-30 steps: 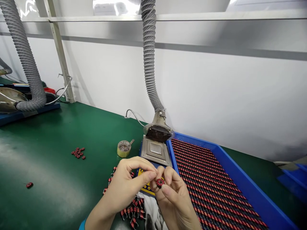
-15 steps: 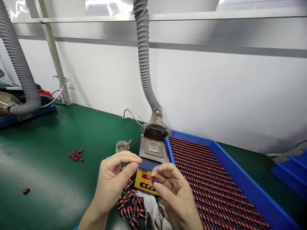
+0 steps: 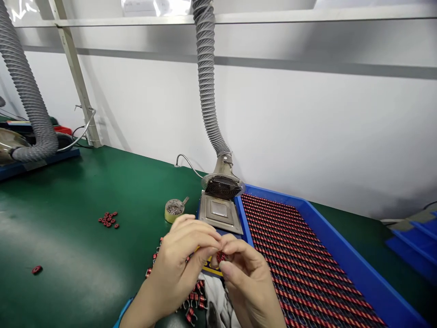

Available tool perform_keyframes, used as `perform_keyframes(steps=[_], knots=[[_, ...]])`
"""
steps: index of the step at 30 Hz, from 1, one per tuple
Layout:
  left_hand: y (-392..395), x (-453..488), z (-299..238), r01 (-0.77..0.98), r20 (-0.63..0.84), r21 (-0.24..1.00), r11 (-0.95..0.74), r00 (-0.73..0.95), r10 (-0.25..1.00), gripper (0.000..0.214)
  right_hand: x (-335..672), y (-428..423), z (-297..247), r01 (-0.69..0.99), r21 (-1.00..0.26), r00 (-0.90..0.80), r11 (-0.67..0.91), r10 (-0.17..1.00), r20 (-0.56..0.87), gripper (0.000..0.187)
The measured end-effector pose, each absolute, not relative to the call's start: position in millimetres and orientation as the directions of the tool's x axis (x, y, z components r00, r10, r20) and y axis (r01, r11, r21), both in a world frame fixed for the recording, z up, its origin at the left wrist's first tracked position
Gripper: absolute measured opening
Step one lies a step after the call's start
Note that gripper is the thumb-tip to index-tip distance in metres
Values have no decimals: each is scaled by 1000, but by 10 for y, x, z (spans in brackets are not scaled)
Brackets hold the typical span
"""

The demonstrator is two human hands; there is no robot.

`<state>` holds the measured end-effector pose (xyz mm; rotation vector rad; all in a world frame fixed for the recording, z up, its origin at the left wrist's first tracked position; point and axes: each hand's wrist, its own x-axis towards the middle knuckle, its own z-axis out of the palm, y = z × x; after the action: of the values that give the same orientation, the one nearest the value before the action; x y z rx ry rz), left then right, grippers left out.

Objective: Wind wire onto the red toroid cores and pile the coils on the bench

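My right hand [image 3: 247, 278] pinches a small red-and-black toroid coil [image 3: 221, 257] between thumb and fingers, partly covered by the fingertips. My left hand [image 3: 186, 259] is closed in a pinch, its fingertips meeting those of my right hand just above the coil; whatever it grips is too small or hidden to name. Under and beside my left hand lies a heap of coils with bent wire leads [image 3: 191, 314]. Behind both hands stands a solder pot [image 3: 220, 221] with a square metal top, its yellow control panel mostly covered by my hands.
A blue tray [image 3: 327, 246] with rows of coils runs along the right. Left of the solder pot is a small round container [image 3: 170, 217]. Red ring cores [image 3: 108, 219] lie on the green table, one [image 3: 37, 270] apart. A fume hose [image 3: 208, 91] hangs above; white cloth [image 3: 215, 291] lies below.
My left hand has moved right, and its fingertips now meet my right hand at the coil. My right hand keeps its hold on the coil and has barely moved.
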<state>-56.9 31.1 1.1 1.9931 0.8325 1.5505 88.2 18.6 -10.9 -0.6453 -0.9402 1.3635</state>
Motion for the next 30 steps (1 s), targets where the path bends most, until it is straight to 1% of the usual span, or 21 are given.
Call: perform_keyframes(steps=[2, 3, 4, 6, 7, 9, 11, 13, 15, 18, 20, 24, 26, 28, 30], knots=[[320, -578, -24, 201, 756, 630, -750, 62, 652, 20, 854, 173, -58, -629, -777, -86, 14, 992, 88, 22], [323, -584, -35, 186, 764, 634, -751, 4, 645, 20, 846, 167, -38, -667, -744, -109, -39, 993, 46, 23], [324, -589, -40, 150, 752, 657, -739, -50, 658, 19, 841, 163, -23, -692, -718, -122, -73, 992, 17, 24], [331, -594, -29, 53, 666, 746, -664, -93, 740, 17, 837, 160, -9, -713, -695, -117, -87, 993, -4, 26], [337, -593, -15, 12, 604, 796, -605, -69, 794, 14, 835, 161, -10, -714, -695, -110, -81, 994, -3, 26], [357, -579, 15, -50, 469, 883, -466, 56, 882, 12, 831, 167, -24, -710, -702, -98, -60, 995, 14, 26], [381, -546, 31, -140, 366, 928, -344, 184, 912, 13, 824, 174, -47, -701, -712, -86, -42, 996, 26, 25], [399, -501, 24, -282, 321, 925, -253, 226, 920, 9, 818, 180, -71, -688, -725, -76, -37, 997, 21, 24], [403, -458, 3, -416, 295, 889, -192, 199, 934, 9, 812, 185, -89, -673, -738, -79, -42, 997, 16, 24], [388, -423, -20, -505, 248, 853, -135, 164, 955, 9, 807, 190, -96, -667, -743, -108, -52, 994, 28, 23], [379, -428, -25, -520, 260, 839, -161, 123, 958, 9, 805, 191, -87, -674, -737, -118, -53, 992, 36, 23], [397, -502, -49, -484, 355, 801, -352, -90, 931, 14, 808, 186, -45, -678, -733, -104, -50, 994, 28, 24], [412, -555, -61, -435, 396, 795, -422, -155, 905, 14, 811, 184, -23, -678, -733, -91, -52, 996, 13, 24], [414, -597, -54, -389, 445, 804, -449, -107, 889, 9, 816, 183, -11, -685, -726, -82, -54, 997, 3, 25], [395, -610, -23, -330, 452, 850, -411, 54, 890, 17, 823, 183, -11, -700, -712, -77, -51, 997, 4, 26]])
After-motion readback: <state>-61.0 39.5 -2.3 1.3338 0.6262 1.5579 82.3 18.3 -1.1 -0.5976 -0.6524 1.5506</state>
